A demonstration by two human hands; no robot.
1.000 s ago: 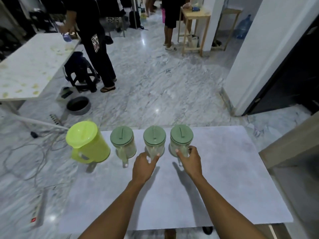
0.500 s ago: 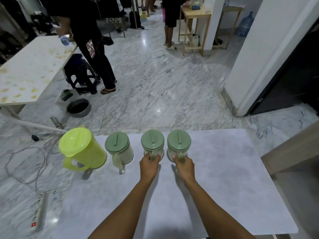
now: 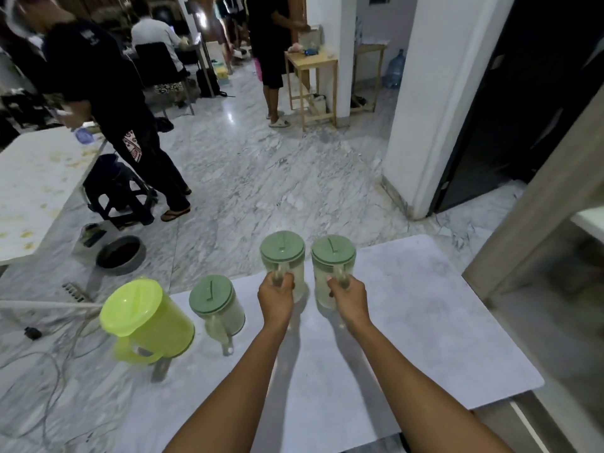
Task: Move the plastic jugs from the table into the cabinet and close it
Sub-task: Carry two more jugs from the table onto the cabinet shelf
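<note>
now both hands round jug handles

the floor is grey-veined white marble, glossy, with a bright ceiling-light reflection far back. a white pillar stands at right, beside a dark doorway. a small wooden side table sits against a further white column, and a blue water bottle stands beyond it. at left, a stained white table has a black plastic stool beside it, with a round dark basin and loose cables on the floor. people stand and sit in the dim background.
</note>
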